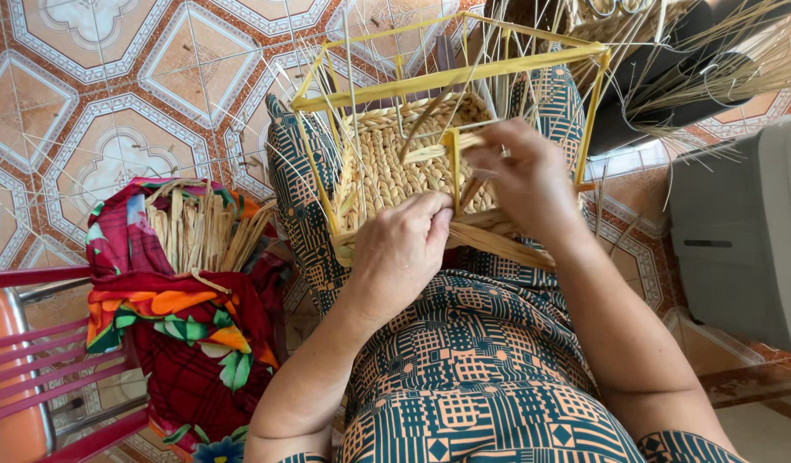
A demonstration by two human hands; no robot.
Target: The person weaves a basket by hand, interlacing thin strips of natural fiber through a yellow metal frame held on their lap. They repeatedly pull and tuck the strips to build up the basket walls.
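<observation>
Looking down from the head camera: a seated person weaves a basket (404, 159) on a yellow frame (451, 77) resting on the lap. The left hand (404, 249) is clenched, pressing the woven rim; the right hand (524, 171) pinches a flat straw strand (434, 153) at the frame's upright. The weaving step seems underway; the next tuck likely needs that strand kept taut. To the left, a bundle of straw (198, 227) lies in floral cloth (190, 326) beside a red chair (35, 360). Loose stalks (721, 60) crowd the far right.

Both forearms forward, left hand (401, 249) fingers curled, right hand (520, 176) fingers pinched.
</observation>
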